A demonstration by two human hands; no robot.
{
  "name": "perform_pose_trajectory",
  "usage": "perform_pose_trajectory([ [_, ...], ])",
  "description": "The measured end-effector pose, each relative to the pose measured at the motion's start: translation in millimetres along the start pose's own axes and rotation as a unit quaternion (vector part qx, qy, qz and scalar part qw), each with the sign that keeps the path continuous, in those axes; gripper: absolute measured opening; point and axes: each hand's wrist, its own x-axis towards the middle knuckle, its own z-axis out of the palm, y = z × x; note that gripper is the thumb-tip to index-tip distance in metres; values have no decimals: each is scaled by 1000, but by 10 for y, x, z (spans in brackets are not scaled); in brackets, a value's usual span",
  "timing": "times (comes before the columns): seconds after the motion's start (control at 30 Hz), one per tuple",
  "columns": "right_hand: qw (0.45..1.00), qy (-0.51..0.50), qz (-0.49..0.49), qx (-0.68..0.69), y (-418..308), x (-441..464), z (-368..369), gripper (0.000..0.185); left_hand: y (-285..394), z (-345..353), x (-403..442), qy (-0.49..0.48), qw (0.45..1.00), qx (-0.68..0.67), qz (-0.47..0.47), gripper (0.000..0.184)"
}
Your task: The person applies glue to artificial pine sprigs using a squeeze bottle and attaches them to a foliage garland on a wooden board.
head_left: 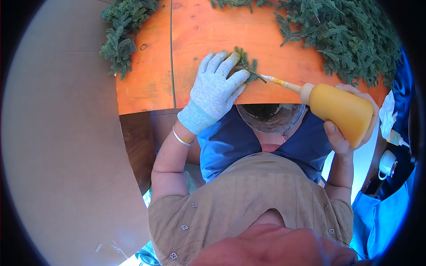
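Note:
My left hand (217,84), in a pale grey knitted glove with yellowish stains on the fingertips, holds a small evergreen sprig (253,68) against the orange board. Its thumb and forefinger are on the sprig, whose bare stem end points right. My bare right hand (350,119) is wrapped around a yellow squeeze bottle (341,111), tilted with its long nozzle pointing left. The whitish, smeared nozzle tip is at the sprig's stem end; whether they touch I cannot tell.
An orange wooden board (146,88) with a dark seam lies before me. Evergreen sprigs are heaped at the right (350,40), with more foliage at the left (122,40). Below the board's edge sits a round container (270,126) between my legs. Cardboard (66,133) spreads at left.

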Motion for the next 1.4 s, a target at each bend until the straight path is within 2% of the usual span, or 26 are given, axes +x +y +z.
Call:
perform_pose_trajectory([
  [0.2, 1000, -1, 3, 19, -13, -114, -91, 74, -6, 29, 34, 18, 1000, 8, 9, 30],
  [0.3, 999, 26, 13, 32, -41, -186, -108, 75, 11, -11, 99, 3, 1000, 11, 14, 28],
  [0.37, 991, 70, 55, 100, -42, -335, -72, 70, -24, -12, 119, 1, 1000, 19, 22, 30],
  [0.47, 990, 24, 85, -114, -41, -450, -165, 63, -21, -56, 196, 29, 996, 31, 74, 19],
  [0.5, 989, 97, 79, -74, -89, -444, -140, 65, -35, -29, 233, 38, 994, -14, 98, 16],
  [0.53, 983, 170, 66, -33, -143, -444, -131, 66, -49, -39, 246, 34, 992, 9, 120, 15],
  [0.57, 965, 241, 74, 79, -123, -499, -48, 73, -142, 19, 250, 23, 992, 2, 123, 13],
  [0.6, 963, 249, 62, 87, -115, -534, -54, 68, -213, 38, 254, 28, 988, 34, 145, 12],
  [0.63, 956, 254, 88, 121, -128, -593, -66, 66, -279, 9, 271, -34, 987, 91, 127, 12],
  [0.67, 948, 247, 107, 171, -175, -649, -94, 64, -221, -15, 281, -27, 989, 72, 129, 13],
  [0.7, 934, 255, 121, 220, -229, -738, -152, 63, -208, 21, 289, -43, 995, 38, 85, 13],
  [0.73, 918, 258, 131, 272, -291, -799, -210, 62, -281, 54, 215, -4, 994, 19, 103, 13],
  [0.8, 916, 290, 114, 254, -317, -933, -332, 61, -327, 188, 194, 72, 987, -27, 142, 14],
  [0.87, 903, 315, 110, 272, -361, -1057, -437, 61, 501, -134, 148, 38, 987, 30, 155, 13],
  [0.9, 893, 317, 112, 300, -402, -1030, -415, 60, 645, -145, 59, 16, 983, -29, 180, 7],
  [0.97, 889, 320, 114, 308, -448, -1042, -450, 59, 771, 103, -196, -14, 970, 137, 201, 5],
  [1.0, 886, 331, 98, 311, -420, -1038, -454, 57, 977, 179, -254, -72, 979, 57, 180, 6],
  [1.03, 882, 341, 82, 315, -380, -1024, -429, 56, 959, 338, -324, -75, 971, 40, 221, 9],
  [1.13, 871, 344, 82, 342, -347, -1036, -397, 52, 573, 869, -540, -156, 961, 136, 186, 9],
  [1.23, 847, 344, 100, 394, -393, -1019, -395, 49, 607, 778, -569, -207, 957, 4, 203, 16],
  [1.33, 830, 328, 120, 435, -401, -1023, -406, 47, 863, 223, -381, -239, 949, -185, 93, 22],
  [1.37, 855, 329, 123, 381, -249, -1016, -390, 42, 929, 26, -263, -203, 957, -168, 120, 22],
  [1.4, 833, 332, 148, 417, -363, -1007, -474, 35, 942, -172, -120, -166, 968, -137, 130, 22],
])
